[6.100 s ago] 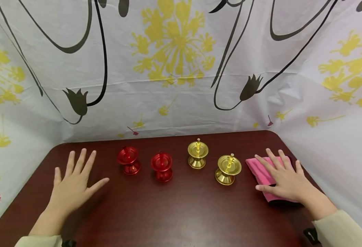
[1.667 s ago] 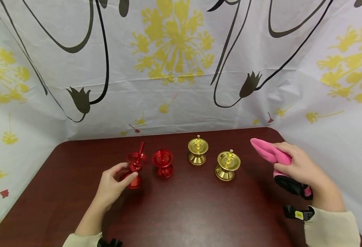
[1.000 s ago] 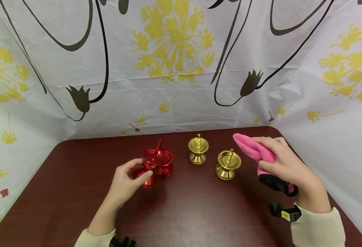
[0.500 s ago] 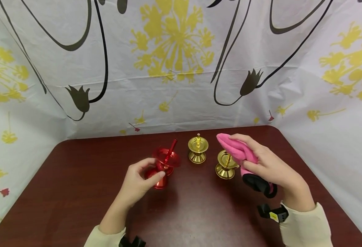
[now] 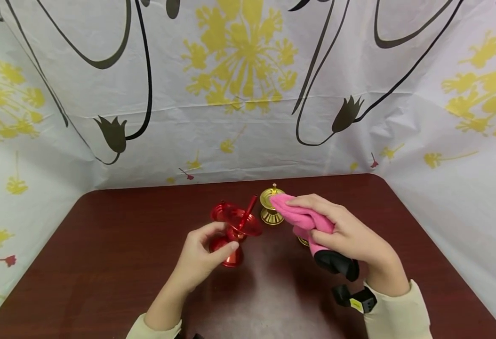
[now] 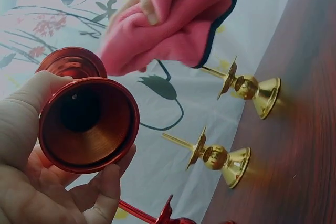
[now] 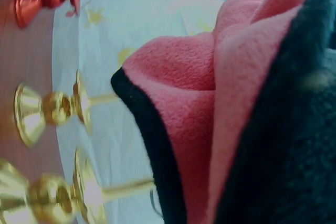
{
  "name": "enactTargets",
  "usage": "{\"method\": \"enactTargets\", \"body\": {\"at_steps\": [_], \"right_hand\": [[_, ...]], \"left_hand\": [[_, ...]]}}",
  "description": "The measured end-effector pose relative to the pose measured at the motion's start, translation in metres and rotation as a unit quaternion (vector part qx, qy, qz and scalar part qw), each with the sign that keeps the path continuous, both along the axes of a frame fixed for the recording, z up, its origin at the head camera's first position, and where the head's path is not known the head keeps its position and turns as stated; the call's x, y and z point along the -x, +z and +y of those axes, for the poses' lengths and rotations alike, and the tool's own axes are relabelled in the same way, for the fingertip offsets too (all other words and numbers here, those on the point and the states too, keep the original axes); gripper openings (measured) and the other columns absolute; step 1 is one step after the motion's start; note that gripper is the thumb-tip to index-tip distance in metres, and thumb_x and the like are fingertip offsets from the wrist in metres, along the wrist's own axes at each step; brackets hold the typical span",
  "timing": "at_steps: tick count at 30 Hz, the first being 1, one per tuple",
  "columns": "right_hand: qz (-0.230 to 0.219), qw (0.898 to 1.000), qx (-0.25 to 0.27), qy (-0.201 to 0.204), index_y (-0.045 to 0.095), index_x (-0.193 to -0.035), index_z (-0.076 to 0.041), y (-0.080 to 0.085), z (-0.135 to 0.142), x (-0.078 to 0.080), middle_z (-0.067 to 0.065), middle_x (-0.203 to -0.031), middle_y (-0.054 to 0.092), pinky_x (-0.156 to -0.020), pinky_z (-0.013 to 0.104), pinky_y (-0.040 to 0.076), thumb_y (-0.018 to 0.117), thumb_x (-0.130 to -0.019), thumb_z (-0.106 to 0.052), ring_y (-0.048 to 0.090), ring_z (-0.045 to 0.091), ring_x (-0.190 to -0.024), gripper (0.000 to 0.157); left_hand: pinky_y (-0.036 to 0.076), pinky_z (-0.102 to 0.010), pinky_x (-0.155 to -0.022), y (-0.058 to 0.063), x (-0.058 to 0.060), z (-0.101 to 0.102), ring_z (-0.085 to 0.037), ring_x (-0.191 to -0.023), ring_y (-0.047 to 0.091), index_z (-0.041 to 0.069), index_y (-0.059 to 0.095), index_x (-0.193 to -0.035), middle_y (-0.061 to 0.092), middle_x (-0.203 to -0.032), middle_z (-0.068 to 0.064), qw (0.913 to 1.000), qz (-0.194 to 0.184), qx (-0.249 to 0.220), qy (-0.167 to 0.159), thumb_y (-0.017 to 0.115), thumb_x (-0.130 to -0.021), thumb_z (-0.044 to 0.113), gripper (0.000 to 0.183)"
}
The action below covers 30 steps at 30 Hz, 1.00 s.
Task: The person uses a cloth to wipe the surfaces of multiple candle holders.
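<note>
My left hand (image 5: 199, 259) grips a red metal candlestick (image 5: 251, 226) by its stem, lifted above the table and tilted to the right. The left wrist view looks into its hollow base (image 6: 123, 124). My right hand (image 5: 349, 235) holds a bunched pink cloth (image 5: 303, 219) with black edging, just right of the candlestick and apart from it. The cloth fills much of the right wrist view. Behind the held candlestick stands a second red candlestick (image 5: 220, 212), partly hidden. One gold candlestick (image 5: 272, 216) stands upright at the back; another gold candlestick (image 5: 303, 242) is mostly covered by the cloth.
The dark reddish-brown table (image 5: 116, 254) has rounded far corners. A white patterned sheet (image 5: 239, 146) hangs behind it and along both sides. A black wrist strap device (image 5: 356, 300) sits on the right wrist.
Since 6.1 s ago, the left hand has picked up a red candlestick and the right hand the pink cloth. Over the last second both have moved toward each other at mid-table.
</note>
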State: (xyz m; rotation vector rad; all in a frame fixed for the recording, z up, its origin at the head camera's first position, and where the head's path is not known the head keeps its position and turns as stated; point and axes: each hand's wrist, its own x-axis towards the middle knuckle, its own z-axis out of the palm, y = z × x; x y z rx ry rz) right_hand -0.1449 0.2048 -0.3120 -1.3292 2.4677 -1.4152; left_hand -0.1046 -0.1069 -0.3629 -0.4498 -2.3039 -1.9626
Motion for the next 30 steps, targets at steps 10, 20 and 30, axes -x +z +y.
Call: {"method": "enactTargets", "body": {"at_steps": [10,20,30], "right_hand": [[0.051,0.998,-0.003,-0.032,0.056,-0.138,-0.021,0.001,-0.022,-0.009,-0.003,-0.120,0.065,-0.075,0.022,0.054,0.068,-0.086,0.002,0.063,0.008,-0.093,0.058],[0.075,0.996,0.009,-0.051,0.061,-0.133,-0.021,-0.002,-0.029,-0.008,-0.006,-0.104,0.069,-0.066,0.020,0.052,0.074,-0.085,-0.005,0.064,0.006,-0.080,0.052],[0.001,1.000,0.009,0.003,0.057,-0.137,-0.021,-0.004,-0.043,-0.007,-0.001,-0.118,0.067,-0.073,0.024,0.058,0.071,-0.090,-0.009,0.069,0.009,-0.084,0.050]], "left_hand": [[0.059,-0.023,-0.074,0.006,-0.003,0.003,-0.014,-0.088,0.064,0.001,0.069,-0.115,0.071,-0.108,-0.018,0.9989,-0.032,-0.003,0.034,0.073,-0.086,0.007,0.030],[0.059,-0.024,-0.076,0.009,-0.008,0.003,-0.014,-0.088,0.067,0.001,0.068,-0.117,0.070,-0.110,-0.020,0.9981,-0.040,-0.022,0.043,0.074,-0.085,0.006,0.033],[0.059,-0.022,-0.076,0.012,-0.008,0.004,-0.013,-0.087,0.067,-0.001,0.068,-0.116,0.070,-0.108,-0.020,0.9964,-0.034,-0.026,0.073,0.074,-0.084,0.004,0.032]]}}
